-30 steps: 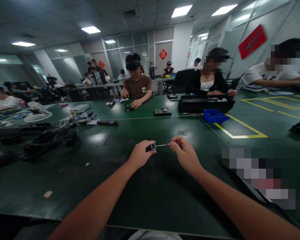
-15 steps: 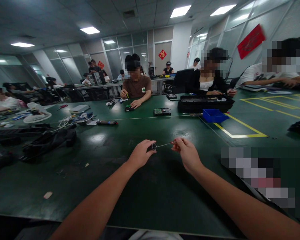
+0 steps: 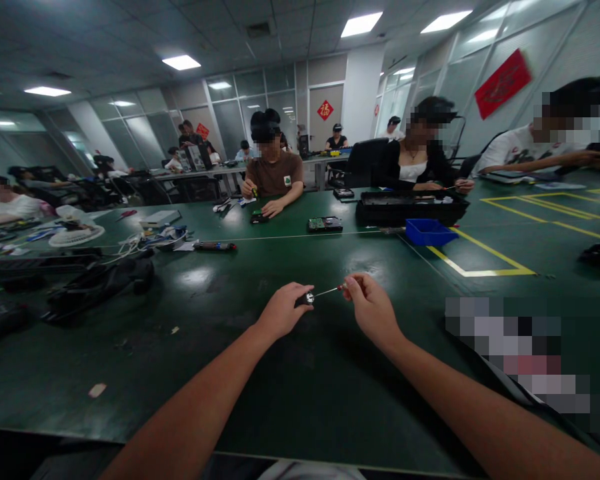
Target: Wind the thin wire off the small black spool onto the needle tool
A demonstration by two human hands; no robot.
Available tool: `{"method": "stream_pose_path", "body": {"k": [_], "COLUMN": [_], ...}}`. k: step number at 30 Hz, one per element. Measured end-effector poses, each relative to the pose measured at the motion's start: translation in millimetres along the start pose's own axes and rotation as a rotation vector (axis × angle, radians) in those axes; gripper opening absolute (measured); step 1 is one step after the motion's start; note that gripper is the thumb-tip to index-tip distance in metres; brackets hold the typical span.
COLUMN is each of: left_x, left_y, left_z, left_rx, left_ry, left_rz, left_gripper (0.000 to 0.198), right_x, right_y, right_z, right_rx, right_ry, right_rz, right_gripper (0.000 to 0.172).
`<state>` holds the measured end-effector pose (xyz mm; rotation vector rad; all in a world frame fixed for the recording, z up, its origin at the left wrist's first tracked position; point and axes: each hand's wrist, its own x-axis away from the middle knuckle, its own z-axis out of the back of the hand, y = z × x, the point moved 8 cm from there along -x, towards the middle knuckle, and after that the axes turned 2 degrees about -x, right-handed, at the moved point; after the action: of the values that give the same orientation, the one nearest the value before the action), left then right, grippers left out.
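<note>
My left hand [image 3: 285,309] is closed around a small dark cylindrical part [image 3: 307,299], whose silvery end face points to the right. Between thumb and fingers of my right hand [image 3: 370,301] is a screwdriver [image 3: 329,291] with a red piece near its grip and a thin metal shaft. The shaft slants down to the left, and its tip is at the face of the cylindrical part. Whether the tip sits inside it I cannot tell. Most of the screwdriver's handle is hidden by my right fingers. Both hands are above the green table [image 3: 290,400].
Beyond my hands are an open circuit-board device [image 3: 325,225], a blue bin [image 3: 431,232] and a long black tray [image 3: 413,208]. Left lie a dark pen-shaped tool [image 3: 215,246], cables [image 3: 130,244] and a black plastic housing [image 3: 100,283]. Co-workers sit around the table.
The cylindrical part has turned so that its silvery end face shows more. My right hand has shifted slightly, and the screwdriver slants a little more steeply.
</note>
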<state>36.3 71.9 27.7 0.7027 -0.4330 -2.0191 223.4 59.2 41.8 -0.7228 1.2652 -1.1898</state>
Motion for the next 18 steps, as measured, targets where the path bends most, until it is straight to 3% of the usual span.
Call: {"method": "stream_pose_path", "body": {"k": [10,18], "left_x": [-1,-2], "left_y": [-2,0], "left_z": [-9.3,-3.3], "left_rx": [-0.075,-0.056], "left_ry": [-0.037,-0.022], "left_rz": [-0.033,0.044], "left_gripper": [0.048,0.05], "right_x": [4,1], "right_y": [-4,-4], "right_z": [-8,0], "right_rx": [0.058,0.196], "right_ry": [-0.122,-0.032], "right_rz": [0.047,0.072], "right_gripper": [0.03,0.03]}}
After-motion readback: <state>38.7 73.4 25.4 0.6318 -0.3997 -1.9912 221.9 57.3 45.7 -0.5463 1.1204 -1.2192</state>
